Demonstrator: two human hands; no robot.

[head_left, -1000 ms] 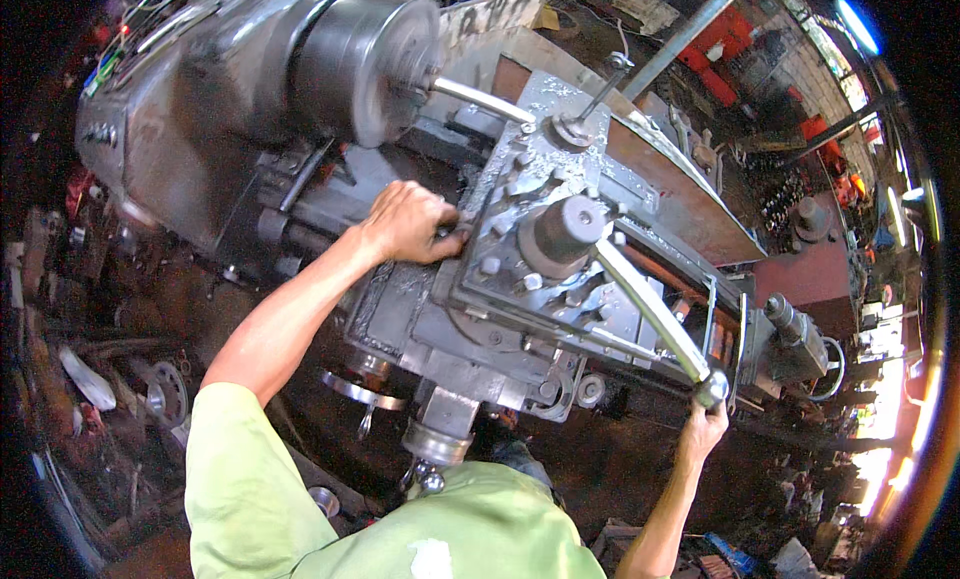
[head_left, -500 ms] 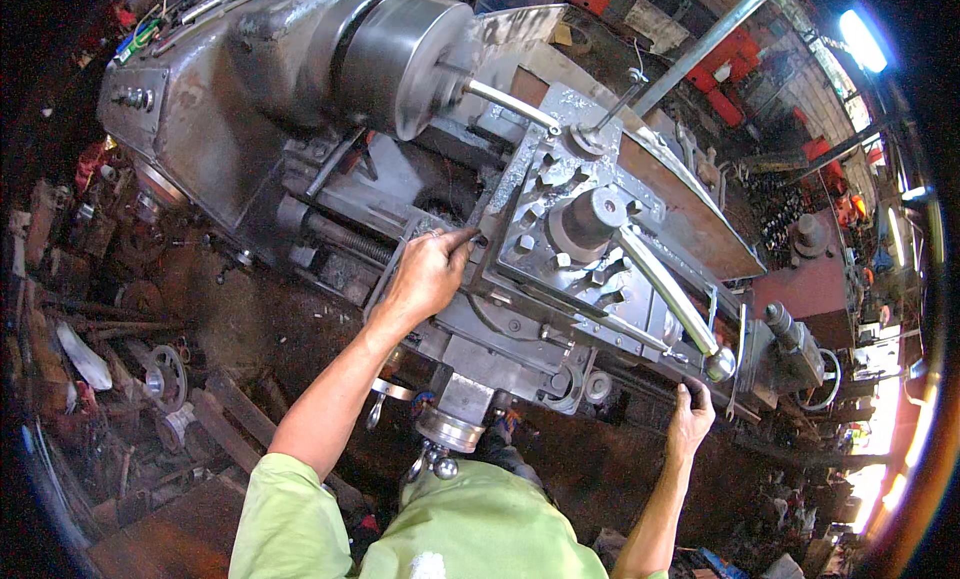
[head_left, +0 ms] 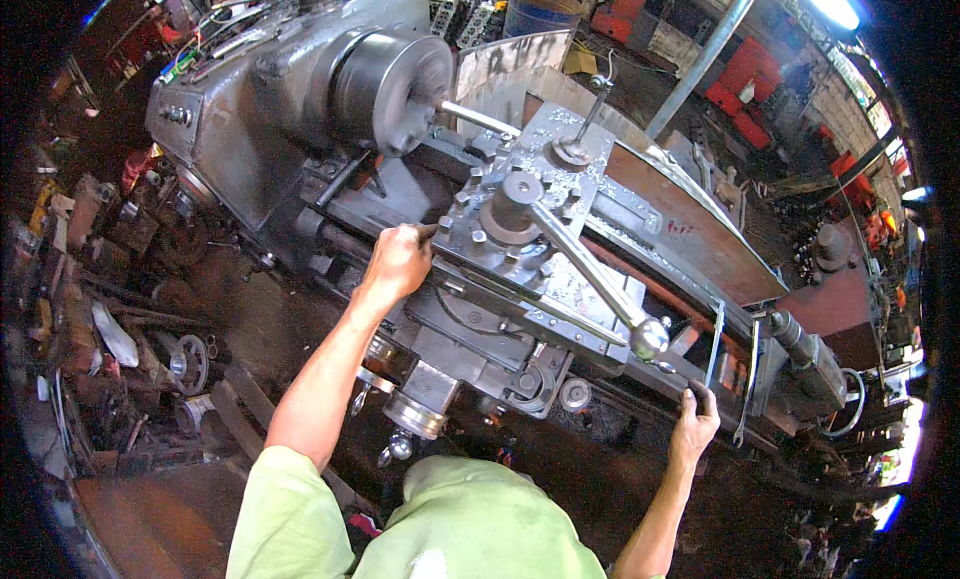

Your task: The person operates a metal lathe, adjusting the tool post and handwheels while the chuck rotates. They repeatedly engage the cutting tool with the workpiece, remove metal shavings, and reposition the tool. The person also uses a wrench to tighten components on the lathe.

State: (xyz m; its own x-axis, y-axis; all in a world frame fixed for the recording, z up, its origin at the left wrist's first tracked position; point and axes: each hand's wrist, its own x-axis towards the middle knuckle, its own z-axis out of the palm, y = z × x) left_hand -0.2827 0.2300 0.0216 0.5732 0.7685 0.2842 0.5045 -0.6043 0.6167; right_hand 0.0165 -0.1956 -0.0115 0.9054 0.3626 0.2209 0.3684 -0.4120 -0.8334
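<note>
Two bare hands work at one lathe point(head_left: 265, 104). The left hand point(head_left: 400, 261) is at the front left edge of the one tool post point(head_left: 508, 217), its fingers mostly curled and aimed at a corner; whether they grip or only touch something there cannot be told. The right hand point(head_left: 693, 421) is loosely open, thumb and fingers pointing up, below and to the right of the one ball knob point(head_left: 650, 339) and apart from it. That knob ends the single long lever point(head_left: 582, 261), which slants from the tool post's central hub toward the right hand. Several square-headed bolts point(head_left: 478, 237) stand around the hub, too crowded to count surely.

One chuck point(head_left: 395, 94), its face blurred, carries one slim rod point(head_left: 478, 118) that reaches to the far left edge of the tool post. Apart from this rod, a gap lies between chuck and tool post, opening onto the lathe's bed. One upright lever point(head_left: 597, 104) rises from a round plate point(head_left: 570, 157) behind the hub, with metal chips scattered near it.

Two round dials point(head_left: 415, 419) point(head_left: 378, 381) with handles jut from the front edge, between the left forearm and the green shirt point(head_left: 480, 519). To the right lie one wrench point(head_left: 747, 394) and one narrow pale bar point(head_left: 715, 344), both near the bed's front edge, with one tailstock point(head_left: 800, 344) beyond. Between the forearms, dark floor point(head_left: 570, 469) leaves open room under the right hand.
</note>
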